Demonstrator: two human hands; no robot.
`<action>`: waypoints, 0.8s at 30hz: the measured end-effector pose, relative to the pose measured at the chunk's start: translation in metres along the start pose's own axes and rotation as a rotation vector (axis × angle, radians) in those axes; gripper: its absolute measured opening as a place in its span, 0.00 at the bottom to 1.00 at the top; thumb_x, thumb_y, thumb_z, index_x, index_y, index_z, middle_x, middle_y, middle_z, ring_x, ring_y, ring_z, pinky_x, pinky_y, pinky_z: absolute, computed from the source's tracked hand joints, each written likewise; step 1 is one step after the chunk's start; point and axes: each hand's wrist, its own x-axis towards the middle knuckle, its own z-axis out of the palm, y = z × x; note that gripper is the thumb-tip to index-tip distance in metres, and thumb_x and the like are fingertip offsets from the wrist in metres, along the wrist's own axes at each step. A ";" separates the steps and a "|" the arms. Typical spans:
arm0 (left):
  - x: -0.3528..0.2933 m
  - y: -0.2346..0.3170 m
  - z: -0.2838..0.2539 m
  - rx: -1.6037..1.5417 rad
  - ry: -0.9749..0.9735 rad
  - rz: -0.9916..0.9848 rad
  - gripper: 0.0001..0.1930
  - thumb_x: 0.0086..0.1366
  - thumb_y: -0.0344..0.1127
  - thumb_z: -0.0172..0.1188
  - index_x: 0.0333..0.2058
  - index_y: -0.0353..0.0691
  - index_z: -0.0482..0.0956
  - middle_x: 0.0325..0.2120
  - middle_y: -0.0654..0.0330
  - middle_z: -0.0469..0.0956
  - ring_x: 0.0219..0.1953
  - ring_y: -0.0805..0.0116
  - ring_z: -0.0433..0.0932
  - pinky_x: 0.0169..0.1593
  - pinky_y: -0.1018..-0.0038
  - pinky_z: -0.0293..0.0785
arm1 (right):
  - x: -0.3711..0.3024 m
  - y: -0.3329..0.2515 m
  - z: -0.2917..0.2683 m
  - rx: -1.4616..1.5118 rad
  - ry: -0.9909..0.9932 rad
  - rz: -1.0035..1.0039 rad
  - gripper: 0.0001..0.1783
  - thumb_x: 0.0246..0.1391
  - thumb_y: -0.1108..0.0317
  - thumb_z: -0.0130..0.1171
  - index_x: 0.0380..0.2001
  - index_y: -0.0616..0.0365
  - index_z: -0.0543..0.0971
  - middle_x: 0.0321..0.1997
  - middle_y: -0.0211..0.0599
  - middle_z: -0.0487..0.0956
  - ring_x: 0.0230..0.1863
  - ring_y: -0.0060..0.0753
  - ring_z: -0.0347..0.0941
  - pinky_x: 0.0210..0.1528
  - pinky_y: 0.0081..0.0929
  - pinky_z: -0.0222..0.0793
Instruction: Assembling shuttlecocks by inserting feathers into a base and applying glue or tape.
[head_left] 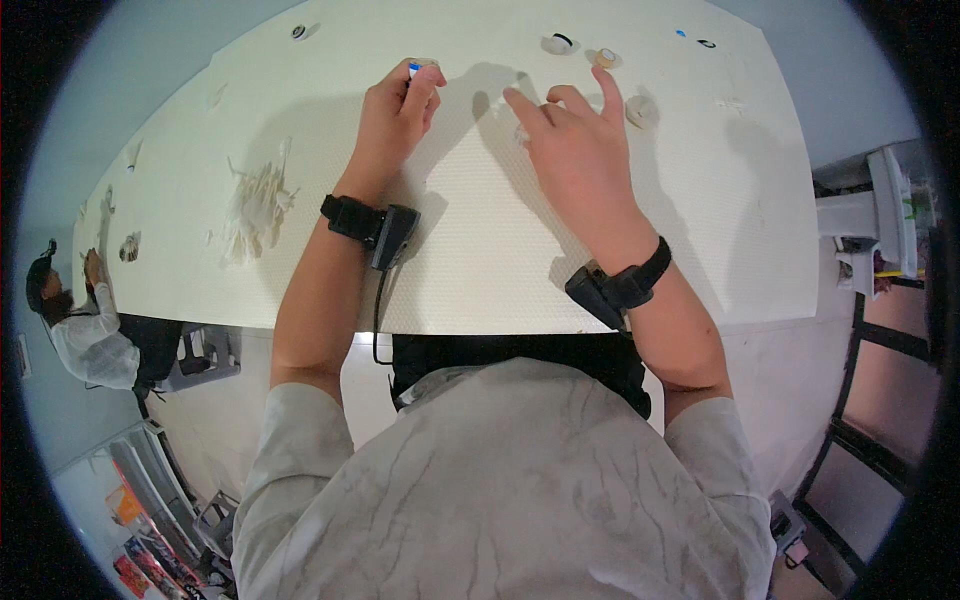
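My left hand (398, 112) is closed over the far middle of the white table (480, 270). In its fingers is a small object (415, 70) with a blue part; the rest is hidden by the hand, so its kind is unclear. To its right, my right hand (580, 150) has its fingers apart, and no held thing shows. A faint whitish bit (521, 134) shows beside its thumb side, too small to name. Near its little finger stands a tan tape roll (605, 58), and a pale roll (641, 112) lies just right of the hand.
A pile of thin white strips (258, 212) lies left of my left forearm. Toward the far edge are a black-and-white roll (558, 44), a small round item (299, 32) and a dark loop (706, 43). A person (95, 330) sits at the table's left end.
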 end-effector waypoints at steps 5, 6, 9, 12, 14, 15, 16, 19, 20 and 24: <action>-0.016 0.026 0.003 -0.127 -0.115 -0.154 0.21 0.76 0.52 0.46 0.39 0.40 0.77 0.18 0.71 0.68 0.18 0.85 0.61 0.21 0.84 0.56 | -0.003 0.013 -0.018 0.568 0.263 0.183 0.29 0.52 0.73 0.67 0.59 0.50 0.75 0.38 0.34 0.83 0.49 0.28 0.77 0.65 0.38 0.62; -0.020 0.033 0.005 -0.129 -0.118 -0.155 0.21 0.76 0.52 0.46 0.39 0.40 0.77 0.18 0.71 0.68 0.18 0.85 0.61 0.21 0.84 0.56 | -0.005 0.015 -0.019 0.933 0.347 0.272 0.32 0.52 0.73 0.69 0.61 0.53 0.73 0.40 0.35 0.83 0.47 0.27 0.79 0.59 0.32 0.68; -0.029 0.045 0.011 -0.035 -0.404 -0.089 0.23 0.77 0.54 0.44 0.40 0.39 0.77 0.17 0.70 0.68 0.17 0.84 0.61 0.21 0.83 0.56 | -0.002 0.019 -0.010 1.390 0.378 0.280 0.36 0.53 0.75 0.69 0.65 0.56 0.68 0.43 0.37 0.83 0.46 0.26 0.79 0.52 0.24 0.73; -0.034 0.051 0.014 -0.075 -0.519 -0.061 0.19 0.76 0.47 0.47 0.40 0.38 0.80 0.17 0.71 0.68 0.18 0.84 0.63 0.23 0.82 0.58 | -0.002 0.017 -0.014 1.610 0.275 0.355 0.37 0.54 0.75 0.69 0.66 0.58 0.65 0.44 0.37 0.83 0.47 0.26 0.79 0.55 0.26 0.72; -0.035 0.056 0.016 -0.152 -0.550 -0.067 0.18 0.76 0.46 0.49 0.41 0.37 0.80 0.16 0.70 0.69 0.19 0.84 0.64 0.24 0.82 0.59 | -0.003 0.020 -0.013 1.562 0.251 0.312 0.37 0.53 0.76 0.69 0.65 0.59 0.66 0.45 0.37 0.83 0.47 0.25 0.79 0.56 0.26 0.72; -0.036 0.056 0.016 -0.153 -0.547 -0.069 0.18 0.76 0.46 0.49 0.41 0.37 0.80 0.16 0.70 0.69 0.19 0.84 0.64 0.24 0.82 0.59 | -0.003 0.020 -0.013 1.517 0.228 0.263 0.37 0.53 0.76 0.69 0.65 0.59 0.66 0.45 0.38 0.83 0.48 0.25 0.79 0.56 0.26 0.72; -0.036 0.057 0.016 -0.144 -0.547 -0.058 0.17 0.75 0.45 0.51 0.41 0.37 0.80 0.17 0.70 0.69 0.19 0.83 0.64 0.24 0.82 0.59 | -0.003 0.019 -0.015 1.519 0.223 0.261 0.37 0.53 0.76 0.69 0.65 0.59 0.66 0.45 0.38 0.83 0.48 0.25 0.79 0.56 0.26 0.72; -0.037 0.058 0.018 -0.141 -0.553 -0.043 0.14 0.73 0.43 0.55 0.42 0.37 0.80 0.17 0.69 0.69 0.19 0.83 0.64 0.25 0.81 0.59 | -0.006 0.017 -0.018 1.533 0.186 0.223 0.34 0.52 0.77 0.69 0.62 0.60 0.68 0.47 0.38 0.83 0.48 0.25 0.79 0.57 0.25 0.71; -0.038 0.058 0.018 -0.146 -0.561 -0.034 0.13 0.72 0.42 0.57 0.42 0.37 0.80 0.17 0.69 0.69 0.20 0.82 0.64 0.25 0.81 0.59 | -0.008 0.017 -0.015 1.524 0.196 0.230 0.33 0.51 0.78 0.69 0.61 0.61 0.69 0.47 0.38 0.83 0.49 0.25 0.78 0.57 0.25 0.71; -0.040 0.054 0.017 -0.086 -0.580 0.014 0.12 0.72 0.42 0.58 0.42 0.37 0.80 0.18 0.69 0.70 0.21 0.82 0.65 0.25 0.81 0.60 | -0.010 0.014 -0.019 1.500 0.194 0.231 0.31 0.51 0.78 0.69 0.58 0.62 0.71 0.48 0.38 0.83 0.50 0.25 0.78 0.58 0.25 0.71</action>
